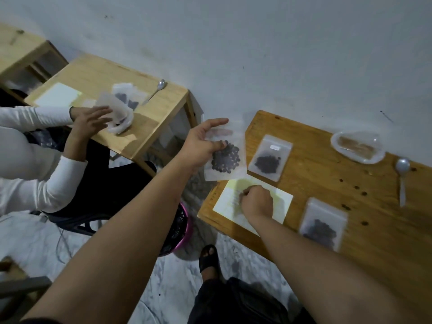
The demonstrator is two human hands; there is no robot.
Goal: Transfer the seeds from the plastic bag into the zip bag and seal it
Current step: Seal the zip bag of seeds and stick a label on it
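**Item in hand.** Zip bag [233, 141], frosted, holding a clump of dark seeds [226, 159]. It is raised off the table's near-left corner and grasped by the left hand [201, 146], thumb across the front and fingers behind the upper part. Whether the zip strip is closed cannot be told.

**Other hand.** Right hand [257, 202], knuckles up and fingers curled, rests on a pale paper sheet [281, 198]. Whether it pinches anything is hidden.

**Handling note.** The step appears to be the close-up. The bag is best kept mouth-up so the seeds sit low. The strip should then be pinched from one end across to the other, and both hands are likely needed.

**Surface.** Wooden table [327, 183], knotted and pitted. It bears two further filled zip bags [270, 157] [322, 224], a clear plastic bag [357, 147] with tan contents, and a spoon [402, 176].

**Room.** Grey-white scuffed wall [257, 54] and marbled floor [35, 242]. A pink bin [187, 230] stands below the table edge. A second person [35, 160] in white sleeves works at a neighbouring table [93, 73].
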